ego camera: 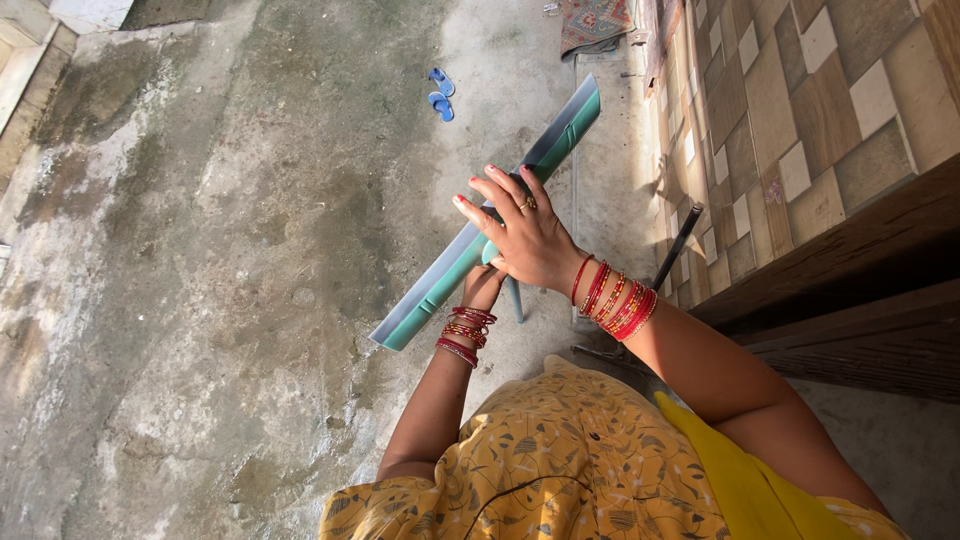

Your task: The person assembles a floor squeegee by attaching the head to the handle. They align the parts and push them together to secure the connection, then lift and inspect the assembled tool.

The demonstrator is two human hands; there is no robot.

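Yellow patterned clothing (560,470) fills the near edge of the view, with both forearms rising from it toward the middle of the scene.

Item in hand: a long, flat wiper head (487,222), teal with a grey-white edge strip, held in the air above the floor. It lies on a diagonal, low end at near left, high end at far right. A teal stub of handle (514,298) projects from its underside toward the near side.

Right hand (525,235): laid over the top of the head near its midpoint. Fingers spread and extended, tips with red polish reaching past the far edge; a ring on one finger. Palm rests on the piece; not a closed grasp. Red and gold bangles (613,300) on the wrist.

Left hand (484,285): beneath the head, at the handle stub. Mostly hidden by the head and the right hand; whether its fingers are closed cannot be told. Red bangles (466,332) on this wrist also.

Surroundings: stained grey concrete floor (230,280) below. Pair of blue sandals (440,94) on the floor, far, well apart from the hands. Patterned mat (595,22) at far edge. Tiled wall (800,110) at right, dark rod (677,246) leaning at its base, dark wooden frame (850,300) at near right.
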